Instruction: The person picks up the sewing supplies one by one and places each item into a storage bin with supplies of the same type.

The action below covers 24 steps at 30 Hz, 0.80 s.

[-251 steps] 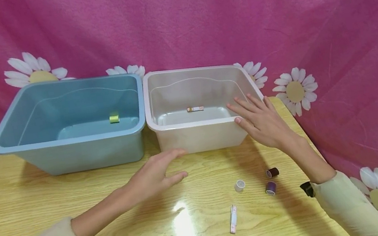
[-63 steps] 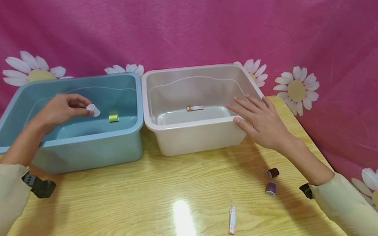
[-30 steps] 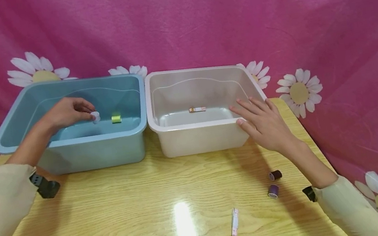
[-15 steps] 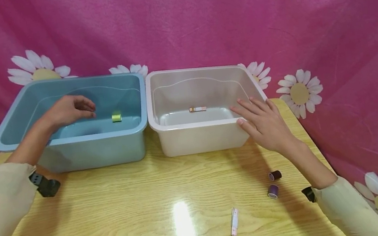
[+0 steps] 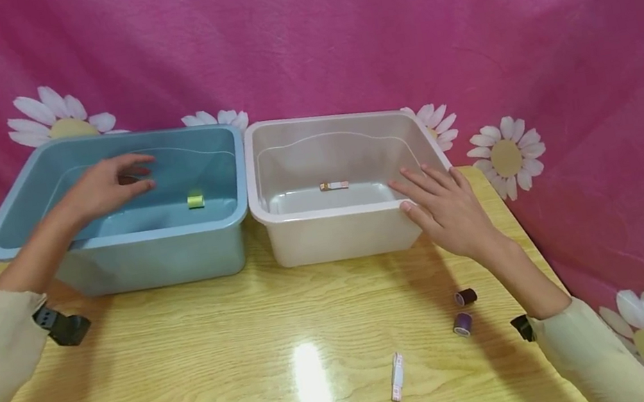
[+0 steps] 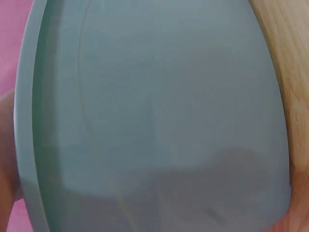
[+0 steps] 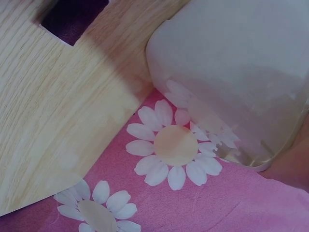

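Observation:
Over the blue bin (image 5: 148,263), my left hand (image 5: 105,186) hovers with its fingers apart and nothing between them. A yellow-green thread spool (image 5: 195,201) lies on that bin's floor. The white thread spool is out of sight in every view. My right hand (image 5: 446,209) rests with spread fingers on the front right rim of the beige bin (image 5: 340,237). Inside the beige bin lies a folded tape measure (image 5: 334,185), white with an orange-brown end. In the left wrist view, the blue bin's outer wall (image 6: 169,106) hides most of the hand.
A dark brown thread spool (image 5: 466,297) and a purple one (image 5: 462,324) lie on the wooden table (image 5: 196,361), near the right forearm. Closer to the front lies a second folded tape measure (image 5: 397,377). A pink flowered cloth (image 5: 295,29) hangs behind the bins.
My left hand picked up the white spool from the table, carried it over the blue bin and let it go there. Its fingers have since spread and risen slightly. My right hand has stayed put.

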{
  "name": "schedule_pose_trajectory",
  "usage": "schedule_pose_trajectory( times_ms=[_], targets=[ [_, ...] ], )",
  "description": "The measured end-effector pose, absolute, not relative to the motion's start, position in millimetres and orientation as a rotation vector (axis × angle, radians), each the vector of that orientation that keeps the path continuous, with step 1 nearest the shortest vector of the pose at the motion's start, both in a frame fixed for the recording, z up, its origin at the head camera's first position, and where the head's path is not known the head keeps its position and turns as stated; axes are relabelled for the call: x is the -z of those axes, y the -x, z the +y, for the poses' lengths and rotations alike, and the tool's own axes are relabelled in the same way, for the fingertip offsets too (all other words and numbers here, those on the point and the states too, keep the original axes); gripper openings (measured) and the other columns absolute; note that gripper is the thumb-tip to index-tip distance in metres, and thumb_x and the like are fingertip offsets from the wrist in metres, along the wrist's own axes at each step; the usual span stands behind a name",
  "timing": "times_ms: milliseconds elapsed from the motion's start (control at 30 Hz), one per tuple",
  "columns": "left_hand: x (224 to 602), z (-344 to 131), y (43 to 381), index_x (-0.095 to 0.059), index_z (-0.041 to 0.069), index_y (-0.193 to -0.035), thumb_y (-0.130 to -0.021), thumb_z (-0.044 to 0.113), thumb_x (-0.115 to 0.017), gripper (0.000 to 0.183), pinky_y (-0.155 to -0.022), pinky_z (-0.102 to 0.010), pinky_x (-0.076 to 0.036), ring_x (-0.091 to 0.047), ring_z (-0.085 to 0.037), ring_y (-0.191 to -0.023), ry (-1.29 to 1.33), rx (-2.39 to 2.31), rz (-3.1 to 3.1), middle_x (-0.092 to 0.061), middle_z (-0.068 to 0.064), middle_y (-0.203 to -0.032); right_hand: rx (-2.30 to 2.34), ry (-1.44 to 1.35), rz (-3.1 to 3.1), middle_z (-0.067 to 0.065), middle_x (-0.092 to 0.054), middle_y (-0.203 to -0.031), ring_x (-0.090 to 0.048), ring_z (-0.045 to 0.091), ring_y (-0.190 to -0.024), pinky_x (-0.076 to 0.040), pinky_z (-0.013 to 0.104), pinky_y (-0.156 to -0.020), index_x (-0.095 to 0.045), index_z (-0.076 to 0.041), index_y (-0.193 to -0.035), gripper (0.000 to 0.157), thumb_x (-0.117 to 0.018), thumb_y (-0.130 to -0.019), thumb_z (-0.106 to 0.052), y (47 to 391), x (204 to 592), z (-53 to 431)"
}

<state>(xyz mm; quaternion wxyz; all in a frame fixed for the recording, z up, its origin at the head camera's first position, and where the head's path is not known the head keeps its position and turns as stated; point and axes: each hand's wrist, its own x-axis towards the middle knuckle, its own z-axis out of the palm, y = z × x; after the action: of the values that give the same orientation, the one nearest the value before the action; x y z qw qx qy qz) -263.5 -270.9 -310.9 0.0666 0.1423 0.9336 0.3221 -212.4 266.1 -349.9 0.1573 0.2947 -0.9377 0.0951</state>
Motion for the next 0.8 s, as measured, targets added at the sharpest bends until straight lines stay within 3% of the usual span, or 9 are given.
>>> schedule_pose_trajectory(
  times_ms=[400, 567, 800],
  targets=[
    [307, -272, 247, -0.03, 0.004, -0.156, -0.103, 0.031, -0.055, 0.065, -0.103, -0.069, -0.029, -0.031, -0.05, -0.138, -0.511, -0.768, 2.913, -0.028, -0.028, -0.156, -0.27, -0.842, -2.691, 0.007, -0.042, -0.155, -0.03, 0.041, -0.143, -0.013, 0.068, -0.11, -0.05, -0.022, -0.149, 0.047, -0.044, -0.106, -0.04, 215, 351, 266],
    [305, -270, 235, -0.024, 0.006, -0.159, -0.101, 0.024, -0.061, 0.071, -0.108, -0.068, -0.023, -0.022, -0.048, -0.144, -0.654, -0.71, 2.965, -0.026, -0.027, -0.158, -0.266, -0.843, -2.685, 0.007, -0.042, -0.155, -0.031, 0.041, -0.143, -0.014, 0.068, -0.11, -0.051, -0.022, -0.149, 0.047, -0.044, -0.106, -0.04, 215, 350, 264],
    [307, -274, 217, -0.025, 0.006, -0.158, -0.098, 0.021, -0.065, 0.074, -0.105, -0.072, -0.02, -0.019, -0.055, -0.141, -0.71, -0.642, 3.019, -0.017, -0.032, -0.158, -0.266, -0.838, -2.693, 0.008, -0.042, -0.155, -0.03, 0.04, -0.143, -0.013, 0.068, -0.11, -0.05, -0.022, -0.149, 0.047, -0.043, -0.106, -0.04, 214, 350, 264]
  ],
)
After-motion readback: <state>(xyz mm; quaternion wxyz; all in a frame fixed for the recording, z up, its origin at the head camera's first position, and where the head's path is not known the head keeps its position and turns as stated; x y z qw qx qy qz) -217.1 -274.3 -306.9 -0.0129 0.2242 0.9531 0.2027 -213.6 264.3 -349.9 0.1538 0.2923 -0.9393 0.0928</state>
